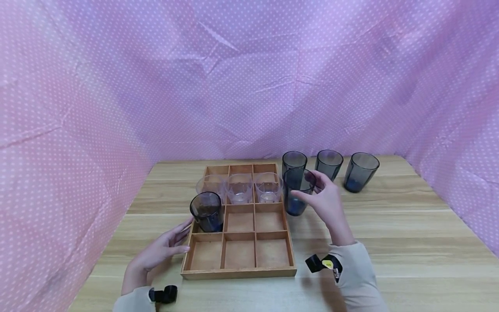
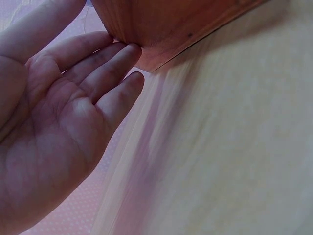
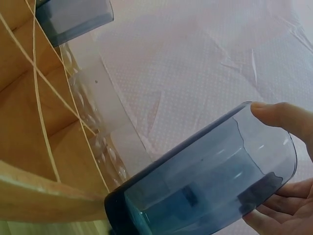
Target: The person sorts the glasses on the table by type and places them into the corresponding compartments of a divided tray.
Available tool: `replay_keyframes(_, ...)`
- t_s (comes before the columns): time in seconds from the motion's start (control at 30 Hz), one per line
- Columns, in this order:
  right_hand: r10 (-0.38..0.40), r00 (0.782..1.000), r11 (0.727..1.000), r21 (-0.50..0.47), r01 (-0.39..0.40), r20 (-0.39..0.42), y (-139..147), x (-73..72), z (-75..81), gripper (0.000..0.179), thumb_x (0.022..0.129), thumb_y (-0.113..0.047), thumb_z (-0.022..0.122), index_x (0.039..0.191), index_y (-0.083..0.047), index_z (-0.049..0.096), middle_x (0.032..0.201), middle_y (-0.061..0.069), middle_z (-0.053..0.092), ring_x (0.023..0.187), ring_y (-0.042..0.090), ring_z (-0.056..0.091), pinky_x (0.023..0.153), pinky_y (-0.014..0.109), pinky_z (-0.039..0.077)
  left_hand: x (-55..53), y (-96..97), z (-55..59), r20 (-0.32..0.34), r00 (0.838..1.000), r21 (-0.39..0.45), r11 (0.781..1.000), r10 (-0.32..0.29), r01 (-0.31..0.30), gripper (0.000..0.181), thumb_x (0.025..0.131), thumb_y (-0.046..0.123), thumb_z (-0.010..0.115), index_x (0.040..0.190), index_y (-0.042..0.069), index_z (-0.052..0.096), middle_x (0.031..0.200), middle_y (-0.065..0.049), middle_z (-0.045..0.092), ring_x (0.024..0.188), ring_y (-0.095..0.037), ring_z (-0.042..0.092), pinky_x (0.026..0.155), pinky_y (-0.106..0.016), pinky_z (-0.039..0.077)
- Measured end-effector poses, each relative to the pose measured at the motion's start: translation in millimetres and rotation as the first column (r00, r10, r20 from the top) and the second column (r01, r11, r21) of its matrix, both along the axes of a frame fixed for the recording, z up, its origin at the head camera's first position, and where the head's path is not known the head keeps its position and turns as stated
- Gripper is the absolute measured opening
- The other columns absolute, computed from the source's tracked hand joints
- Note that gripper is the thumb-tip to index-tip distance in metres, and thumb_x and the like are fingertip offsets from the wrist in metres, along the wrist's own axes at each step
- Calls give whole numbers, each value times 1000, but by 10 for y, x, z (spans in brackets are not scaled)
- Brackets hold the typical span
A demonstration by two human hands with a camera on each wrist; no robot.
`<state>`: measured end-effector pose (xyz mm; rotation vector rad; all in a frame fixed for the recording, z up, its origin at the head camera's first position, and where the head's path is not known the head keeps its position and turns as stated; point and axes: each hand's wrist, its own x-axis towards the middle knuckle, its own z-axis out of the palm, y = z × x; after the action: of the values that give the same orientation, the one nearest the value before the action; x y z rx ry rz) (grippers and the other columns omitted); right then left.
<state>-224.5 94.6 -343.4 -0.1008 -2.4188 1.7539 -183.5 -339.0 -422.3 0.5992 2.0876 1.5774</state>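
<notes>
My right hand (image 1: 323,201) grips a smoky blue-grey glass (image 1: 295,201) near its rim, thumb on one side and fingers on the other. In the right wrist view this glass (image 3: 200,176) is tilted, its base close to the wooden tray's edge. My left hand (image 1: 163,247) touches the left side of the divided wooden tray (image 1: 239,274), fingers fairly straight and holding nothing. One smoky glass (image 1: 207,212) stands in the tray's middle row, left compartment. Three clear glasses (image 1: 238,190) form a row across the tray behind it.
Three more smoky glasses stand at the back right: one (image 1: 294,160) behind the held glass, another (image 1: 330,162) beside it, and a third (image 1: 360,173) farther right. Wooden table (image 1: 409,242) lies around the tray. A pink dotted cloth (image 1: 241,86) hangs behind and at both sides.
</notes>
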Motion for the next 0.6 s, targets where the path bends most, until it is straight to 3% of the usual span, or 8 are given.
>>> replay_keyframes(0.07,6,1000,1000,-4,-6,-5,-27,9,12,70,75,-15,84,135,-1,51,134,19,58,126,28,53,113,41,40,1,1,2,3,1000,1,1000,0,0,81,95,10,57,152,-6,3,158,-29,-6,139,2,24,105,-5,31)
replay_keyframes(0.2,25,1000,1000,6,-25,-9,-120,24,36,71,74,-14,84,135,-2,50,134,18,59,128,27,53,113,41,40,6,-14,-1,11,1000,13,1000,-8,7,81,95,9,57,152,-6,1,158,-30,-8,130,17,27,104,-5,32)
replay_keyframes(0.27,36,999,999,2,-36,-15,-169,29,42,72,73,-14,85,135,-2,50,134,18,59,128,27,52,113,42,41,7,-17,-4,11,1000,7,1000,-9,8,80,95,9,56,152,-6,2,158,-29,-7,138,6,25,104,-6,33)
replay_keyframes(0.33,47,999,999,9,-46,-19,-217,33,45,73,72,-15,85,135,-2,51,133,17,59,128,27,53,112,42,41,7,-15,-6,5,1000,-13,1000,-4,4,79,96,10,57,153,-5,3,158,-30,-4,145,-15,21,103,-6,33)
replay_keyframes(0.43,67,997,998,13,-67,-22,-297,30,46,73,71,-16,86,134,-3,52,132,16,60,126,27,54,111,42,42,4,-7,-4,-11,1000,-40,999,5,-5,80,95,11,58,153,-4,5,158,-30,0,141,-46,10,103,-5,33)
replay_keyframes(0.6,116,993,993,9,-115,-34,-480,5,56,75,69,-16,87,134,-2,52,129,17,61,123,28,57,109,40,45,-5,-1,10,-17,1000,-57,998,21,-22,80,95,12,58,154,-3,6,159,-30,1,140,-54,8,103,-4,31)
